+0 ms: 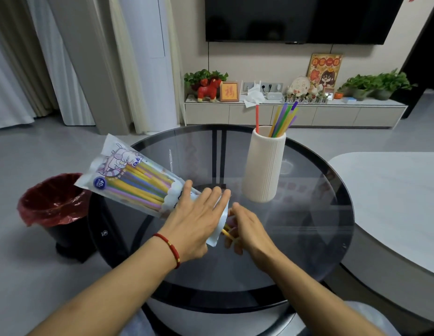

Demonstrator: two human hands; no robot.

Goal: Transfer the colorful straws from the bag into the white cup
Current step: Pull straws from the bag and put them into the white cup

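Observation:
A clear plastic bag [135, 177] full of colorful straws lies tilted above the round glass table [308, 238], its sealed end pointing up to the left. My left hand [196, 221] holds the bag near its open end, fingers wrapped over it. My right hand [247, 232] is at the bag's mouth and pinches a few yellow straws [227, 232] that stick out of it. The white ribbed cup [264, 166] stands upright on the table beyond my hands. It holds several straws [282, 120], red, yellow, green and purple.
A dark bin with a red liner [53, 207] stands on the floor left of the table. A white table [390, 202] adjoins on the right. A low TV cabinet [296, 112] with plants and ornaments runs along the far wall.

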